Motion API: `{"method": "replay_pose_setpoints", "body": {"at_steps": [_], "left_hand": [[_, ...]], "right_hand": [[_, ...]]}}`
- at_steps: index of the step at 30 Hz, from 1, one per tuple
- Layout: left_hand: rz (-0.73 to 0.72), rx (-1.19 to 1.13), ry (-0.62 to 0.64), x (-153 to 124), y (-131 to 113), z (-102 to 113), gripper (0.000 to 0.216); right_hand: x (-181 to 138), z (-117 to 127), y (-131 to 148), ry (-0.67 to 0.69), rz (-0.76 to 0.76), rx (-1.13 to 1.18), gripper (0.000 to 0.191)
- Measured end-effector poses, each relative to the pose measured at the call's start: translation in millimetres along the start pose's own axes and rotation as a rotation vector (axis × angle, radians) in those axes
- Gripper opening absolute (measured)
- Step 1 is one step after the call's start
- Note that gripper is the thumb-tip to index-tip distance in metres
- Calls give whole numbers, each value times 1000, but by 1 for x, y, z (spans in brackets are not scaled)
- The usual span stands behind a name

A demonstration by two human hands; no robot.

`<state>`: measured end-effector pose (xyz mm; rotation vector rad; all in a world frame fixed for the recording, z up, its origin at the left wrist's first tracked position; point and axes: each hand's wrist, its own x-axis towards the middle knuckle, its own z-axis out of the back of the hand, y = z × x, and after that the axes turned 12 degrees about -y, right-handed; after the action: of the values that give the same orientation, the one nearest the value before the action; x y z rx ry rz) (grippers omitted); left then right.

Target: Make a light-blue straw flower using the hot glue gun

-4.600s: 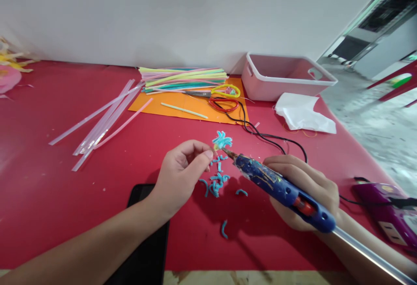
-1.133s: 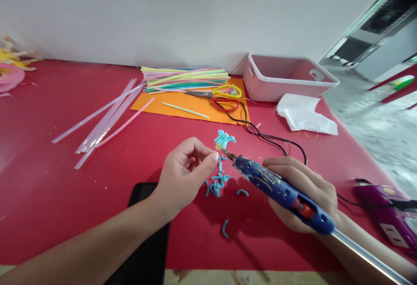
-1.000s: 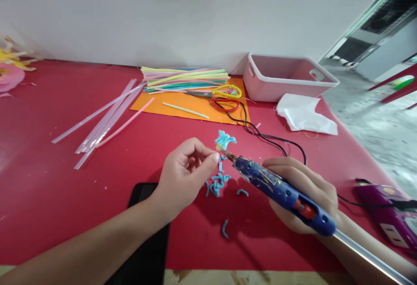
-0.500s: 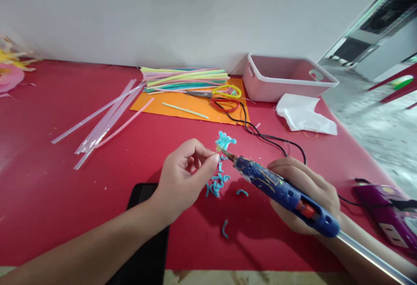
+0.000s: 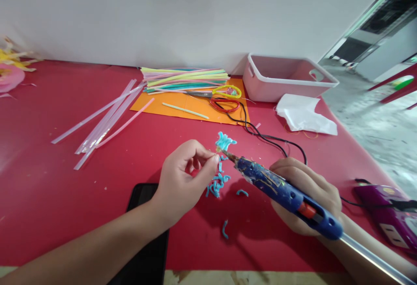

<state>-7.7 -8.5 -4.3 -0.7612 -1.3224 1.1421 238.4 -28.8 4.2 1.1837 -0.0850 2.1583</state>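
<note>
My left hand (image 5: 185, 180) pinches a small blue straw flower (image 5: 224, 140) between thumb and forefinger, just above the red table (image 5: 48, 189). My right hand (image 5: 306, 193) is wrapped round a blue glue gun (image 5: 283, 191), whose metal tip touches the base of the flower. A clear glue stick (image 5: 374, 256) sticks out of the gun's back. Several curled blue straw bits (image 5: 216, 185) lie on the table under the flower.
A black phone (image 5: 143, 237) lies under my left forearm. Farther back are clear glue sticks (image 5: 104, 120), an orange sheet (image 5: 182, 102) with coloured straws (image 5: 185, 77) and scissors (image 5: 224, 91), a pink tub (image 5: 286, 76), a white tissue (image 5: 302, 113), a black cord (image 5: 267, 137) and a purple tool (image 5: 387, 215).
The gun and my right hand have slid slightly right and down. The flower has turned a little in my left fingers. The tip stays at its base.
</note>
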Motion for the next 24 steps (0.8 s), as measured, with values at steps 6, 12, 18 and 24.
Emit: {"method": "replay_pose_setpoints", "body": {"at_steps": [6, 12, 18, 24], "left_hand": [[10, 0, -10, 1, 1, 0, 16], [38, -31, 4, 0, 2, 1, 15], [182, -146, 18, 1, 3, 0, 16], [388, -319, 36, 6, -1, -2, 21]], "right_hand": [[-4, -1, -2, -24, -13, 24, 27], [-3, 0, -1, -29, -41, 20, 24], [-8, -1, -3, -45, -45, 36, 24], [-5, -2, -2, -39, 0, 25, 32]]}}
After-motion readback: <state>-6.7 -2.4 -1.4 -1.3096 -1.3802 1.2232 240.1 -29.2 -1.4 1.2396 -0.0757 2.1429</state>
